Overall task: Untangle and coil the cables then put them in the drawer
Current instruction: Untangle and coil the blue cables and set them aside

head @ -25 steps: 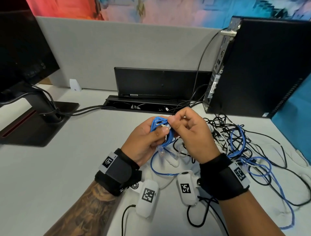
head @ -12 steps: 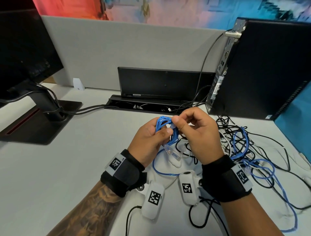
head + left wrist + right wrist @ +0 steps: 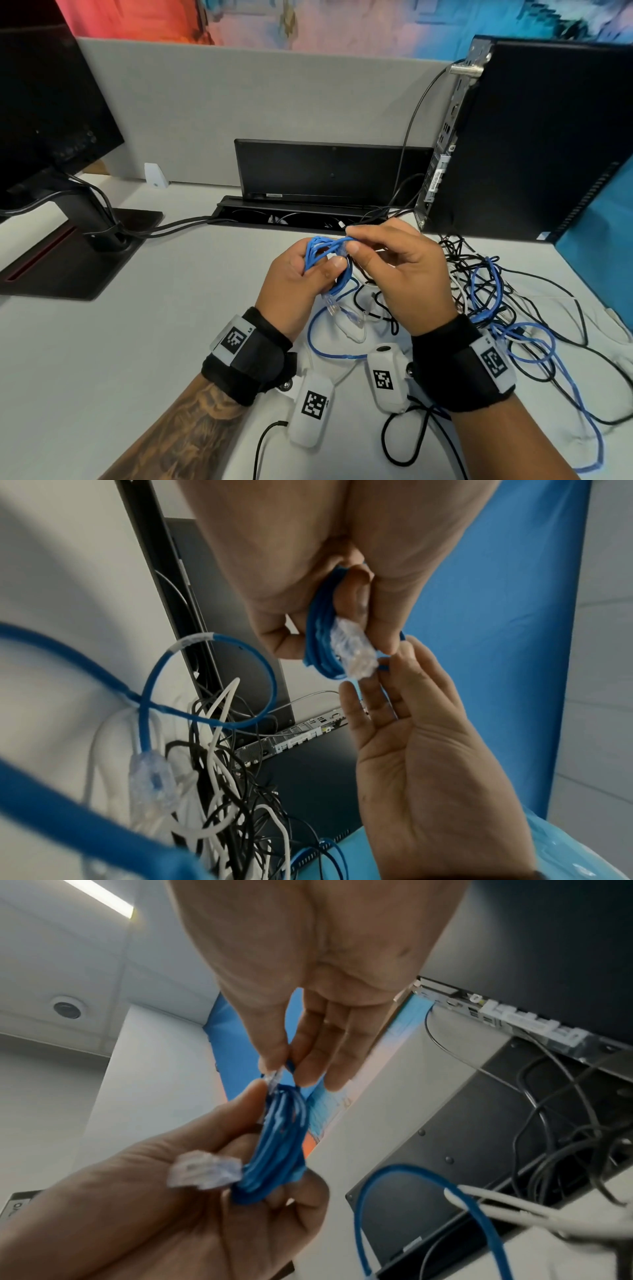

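Above the tabletop (image 3: 102, 342), beside the loose cable tangle (image 3: 507, 308), your left hand (image 3: 294, 284) grips the coiled blue cable (image 3: 325, 253) between thumb and curled fingers. Your right hand (image 3: 400, 270) pinches what appears to be the cable's free end at the coil's top, its clear plug (image 3: 352, 647) touching the coil.

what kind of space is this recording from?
Most likely an office desk or cubicle: a grey fabric partition backs the white desk, with a monitor on its stand at left and a black desktop PC tower at right, beside a tangle of cables.
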The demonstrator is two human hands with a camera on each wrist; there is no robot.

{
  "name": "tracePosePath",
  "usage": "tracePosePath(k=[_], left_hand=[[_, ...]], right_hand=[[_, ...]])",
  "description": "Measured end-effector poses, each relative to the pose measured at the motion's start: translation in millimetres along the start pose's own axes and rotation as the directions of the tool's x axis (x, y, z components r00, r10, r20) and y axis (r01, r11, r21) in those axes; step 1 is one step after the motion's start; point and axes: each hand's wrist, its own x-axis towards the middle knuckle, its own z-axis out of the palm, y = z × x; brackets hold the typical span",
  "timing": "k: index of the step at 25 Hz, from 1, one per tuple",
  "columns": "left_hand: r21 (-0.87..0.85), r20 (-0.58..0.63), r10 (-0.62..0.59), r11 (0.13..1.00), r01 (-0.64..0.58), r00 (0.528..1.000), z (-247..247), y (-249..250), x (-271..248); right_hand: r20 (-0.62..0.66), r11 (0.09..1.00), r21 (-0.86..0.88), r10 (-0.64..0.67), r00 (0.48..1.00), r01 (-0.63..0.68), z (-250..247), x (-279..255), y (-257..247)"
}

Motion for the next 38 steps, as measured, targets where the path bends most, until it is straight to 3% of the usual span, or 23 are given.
tracePosePath(k=[1, 3, 5, 7, 10, 13, 18, 23, 25, 28, 30, 32, 33, 36, 38], left_hand=[[0.002, -0.016, 0.009, 1.0, -0.009, 1.0, 0, 0, 0], [-0.001, -0.036, 0.017, 1.0, -0.017, 0.999, -2, 1, 1], [-0.002, -0.039, 0.014, 1.0, -0.014, 0.999, -3, 1, 0], [-0.021, -0.056, 0.014, 1.0, -0.016, 0.998, -2, 2, -1], [-0.052, 0.008, -0.053, 0.997, 0.053, 0.999, 6, 1, 4], [-0.231, 0.189, -0.174, 0.949, 0.216, 0.966, 20, 3, 8], [-0.226, 0.299, -0.206, 0.933, 0.279, 0.932, 4, 8, 7], [-0.031, 0.168, -0.164, 0.985, 0.172, 0.972, -34, 10, 14], [0.05, 0.087, -0.149, 0.988, 0.145, 0.985, -59, 17, 22], [0.14, -0.214, -0.193, 0.964, 0.225, 0.958, -113, 34, 40], [0.34, -0.395, -0.219, 0.867, 0.363, 0.892, -163, 37, 56], [0.667, -0.471, -0.227, 0.541, 0.513, 0.852, -213, 27, 72], [0.741, -0.49, -0.246, 0.388, 0.548, 0.836, -231, 20, 77], [0.784, -0.566, -0.318, 0.075, 0.616, 0.76, -264, 0, 76], [0.806, -0.573, -0.329, -0.058, 0.59, 0.75, -266, 0, 74]], right_hand=[[0.001, 0.999, 0.031, 0.015, 1.0, -0.015, 1, 0, -1], [0.045, 0.965, 0.182, 0.182, 0.982, -0.187, 4, 2, -2], [0.202, 0.87, 0.287, 0.354, 0.913, -0.401, 6, 2, -1], [0.26, 0.873, 0.224, 0.376, 0.889, -0.434, 5, 3, 2], [0.009, 0.954, 0.079, 0.29, 0.957, -0.29, -7, 10, 8], [-0.247, 0.955, 0.124, 0.294, 0.923, -0.271, -21, 15, 17], [-0.235, 0.939, 0.158, 0.337, 0.912, -0.306, -16, 14, 15], [0.008, 0.869, 0.211, 0.455, 0.89, -0.447, 3, 14, 12], [0.1, 0.881, 0.114, 0.45, 0.888, -0.459, -3, 18, 2], [0.278, 0.899, -0.225, 0.429, 0.86, -0.376, -25, 24, -8], [0.368, 0.846, -0.458, 0.459, 0.809, -0.272, -33, 27, -5], [0.425, 0.785, -0.595, 0.49, 0.761, -0.173, -34, 27, 0], [0.463, 0.777, -0.616, 0.488, 0.74, -0.128, -32, 27, 3], [0.532, 0.822, -0.559, 0.455, 0.714, -0.108, -22, 23, 10], [0.518, 0.848, -0.519, 0.413, 0.749, -0.108, -20, 23, 6]])
